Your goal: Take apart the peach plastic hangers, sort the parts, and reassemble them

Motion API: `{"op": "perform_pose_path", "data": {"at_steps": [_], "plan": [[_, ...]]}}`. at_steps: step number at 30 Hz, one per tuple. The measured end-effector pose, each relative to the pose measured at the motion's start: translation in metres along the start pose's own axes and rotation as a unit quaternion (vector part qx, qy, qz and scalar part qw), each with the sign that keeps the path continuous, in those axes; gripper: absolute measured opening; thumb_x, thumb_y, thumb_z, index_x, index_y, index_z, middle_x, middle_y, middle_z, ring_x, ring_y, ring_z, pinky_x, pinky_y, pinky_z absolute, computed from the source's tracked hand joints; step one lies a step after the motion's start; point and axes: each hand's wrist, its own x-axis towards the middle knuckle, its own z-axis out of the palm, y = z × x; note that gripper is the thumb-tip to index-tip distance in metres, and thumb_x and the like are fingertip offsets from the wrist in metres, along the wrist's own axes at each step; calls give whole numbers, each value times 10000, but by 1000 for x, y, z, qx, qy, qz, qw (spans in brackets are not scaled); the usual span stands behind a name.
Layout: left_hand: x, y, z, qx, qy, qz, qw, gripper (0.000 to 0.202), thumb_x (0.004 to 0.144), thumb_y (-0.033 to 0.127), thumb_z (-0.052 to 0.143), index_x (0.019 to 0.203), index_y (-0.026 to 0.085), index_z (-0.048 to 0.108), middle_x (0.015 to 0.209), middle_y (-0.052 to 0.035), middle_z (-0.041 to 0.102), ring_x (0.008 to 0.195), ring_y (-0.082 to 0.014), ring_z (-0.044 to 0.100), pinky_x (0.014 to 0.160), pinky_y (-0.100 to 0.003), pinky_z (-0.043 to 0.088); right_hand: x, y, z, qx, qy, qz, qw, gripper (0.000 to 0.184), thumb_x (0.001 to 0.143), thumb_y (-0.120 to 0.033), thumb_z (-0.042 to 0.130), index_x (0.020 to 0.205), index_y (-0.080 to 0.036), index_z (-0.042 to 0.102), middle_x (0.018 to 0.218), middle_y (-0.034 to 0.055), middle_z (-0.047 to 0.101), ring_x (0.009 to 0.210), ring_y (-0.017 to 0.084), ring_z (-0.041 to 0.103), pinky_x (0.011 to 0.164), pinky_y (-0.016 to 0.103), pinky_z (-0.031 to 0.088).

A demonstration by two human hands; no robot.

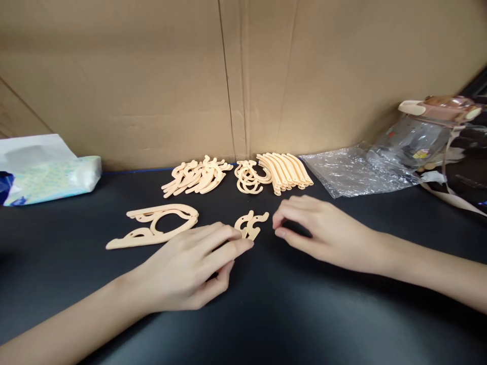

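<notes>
My left hand (190, 266) rests on the black table (266, 314), fingers stretched forward, fingertips touching a small peach plastic piece (251, 223). My right hand (319, 230) lies just right of that piece, fingers loosely curled and extended toward it, nothing visibly in it. A larger assembled peach hanger-like part (154, 226) lies left of my left hand. Behind stand three piles of peach parts: branched pieces (198, 176), hooks (249, 178) and curved strips (285, 172).
A cardboard wall (243, 76) closes off the back. A soft tissue pack (45, 170) lies at the far left. A crumpled clear plastic bag (353, 172) and a clear bottle with a pink lid (437, 126) lie at the right.
</notes>
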Motion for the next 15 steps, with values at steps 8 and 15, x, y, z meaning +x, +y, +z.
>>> {"op": "perform_pose_path", "data": {"at_steps": [8, 15], "plan": [[0, -5, 9, -32, -2, -129, 991, 198, 953, 222, 528, 1144, 178, 553, 990, -43, 642, 850, -188, 595, 724, -309, 473, 69, 32, -7, -300, 44, 50, 952, 230, 959, -237, 502, 937, -126, 703, 985, 98, 684, 940, 246, 618, 810, 351, 355], [-4, -5, 8, -109, -16, -111, 988, 293, 947, 102, 471, 1209, 196, 563, 1007, -31, 638, 887, -164, 568, 746, -288, 451, 88, 34, 6, -345, 0, 84, 935, 293, 966, -229, 470, 907, -127, 738, 987, 113, 723, 973, 268, 626, 804, 370, 305]]}}
